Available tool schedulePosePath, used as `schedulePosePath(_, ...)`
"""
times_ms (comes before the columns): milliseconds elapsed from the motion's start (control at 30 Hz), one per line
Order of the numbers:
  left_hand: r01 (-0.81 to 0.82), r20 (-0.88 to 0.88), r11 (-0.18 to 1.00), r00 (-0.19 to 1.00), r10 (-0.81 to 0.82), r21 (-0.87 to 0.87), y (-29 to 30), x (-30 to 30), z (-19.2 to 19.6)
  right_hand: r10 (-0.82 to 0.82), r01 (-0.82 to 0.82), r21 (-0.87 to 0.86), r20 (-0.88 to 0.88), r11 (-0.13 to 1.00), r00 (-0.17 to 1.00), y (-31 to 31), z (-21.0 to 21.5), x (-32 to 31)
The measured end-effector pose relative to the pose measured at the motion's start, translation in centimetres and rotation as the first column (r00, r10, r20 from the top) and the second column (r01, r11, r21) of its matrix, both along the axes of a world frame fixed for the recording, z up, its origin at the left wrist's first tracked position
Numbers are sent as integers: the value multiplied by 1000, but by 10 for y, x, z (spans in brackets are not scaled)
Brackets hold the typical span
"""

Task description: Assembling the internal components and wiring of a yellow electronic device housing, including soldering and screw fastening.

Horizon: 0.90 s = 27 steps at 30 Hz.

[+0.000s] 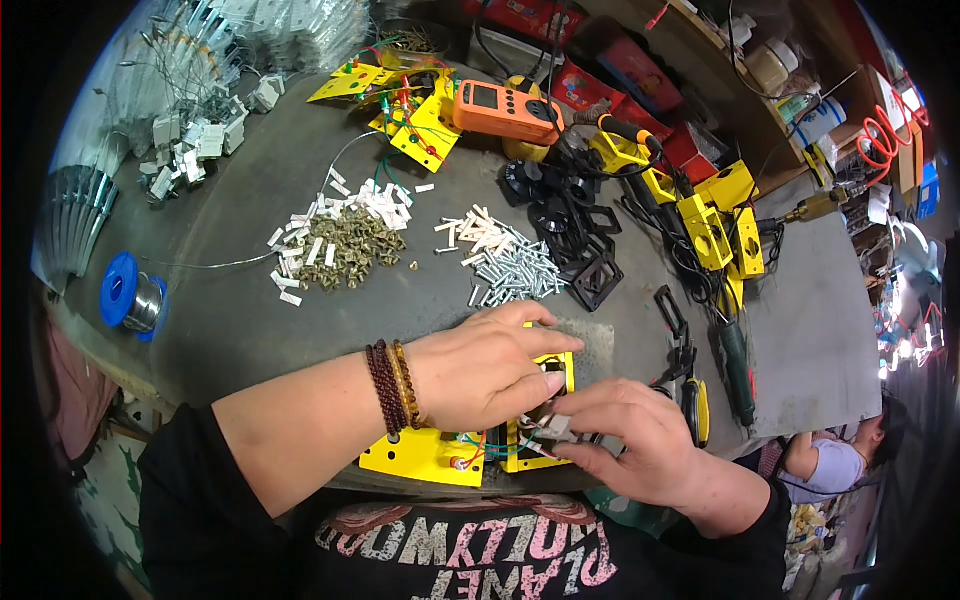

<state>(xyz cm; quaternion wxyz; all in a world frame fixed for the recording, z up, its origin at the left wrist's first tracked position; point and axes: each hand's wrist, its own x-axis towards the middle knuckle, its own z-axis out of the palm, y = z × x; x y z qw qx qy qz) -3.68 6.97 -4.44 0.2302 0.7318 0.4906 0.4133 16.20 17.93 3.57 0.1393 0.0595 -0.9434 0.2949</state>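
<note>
My left hand (pixel 485 368) lies on top of a yellow metal box part (pixel 553 372) at the table's near edge and holds it down, beaded bracelets on the wrist. My right hand (pixel 630 440) pinches a small white component (pixel 553 427) against the front of that box, where red, green and white wires (pixel 480 447) run. A flat yellow plate (pixel 425 458) joined to the box by the wires lies under my left wrist.
A pile of silver screws (pixel 515 272), a pile of brass screws (pixel 350 248) with white sleeves, black square frames (pixel 597 278), an orange meter (pixel 500 108), more yellow boxes (pixel 715 230), a solder spool (pixel 132 297), pliers (pixel 690 385) and a screwdriver (pixel 737 368) lie on the grey table (pixel 230 330). Another person (pixel 840 462) sits at lower right.
</note>
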Motion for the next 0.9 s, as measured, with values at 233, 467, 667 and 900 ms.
schedulePosePath(233,5,-17,1000,1000,-5,11,0,-1,2,122,-123,-11,-51,992,991,6,-17,-2)
schedulePosePath(467,21,-29,1000,999,-21,-3,0,-2,3,30,-49,-202,-95,978,995,11,-29,7)
schedulePosePath(667,43,11,999,999,-42,-32,1,-4,3,140,-139,34,-17,990,990,7,-6,3)
schedulePosePath(900,32,19,999,999,-31,-22,2,-3,2,190,-199,42,157,979,969,10,5,-6)
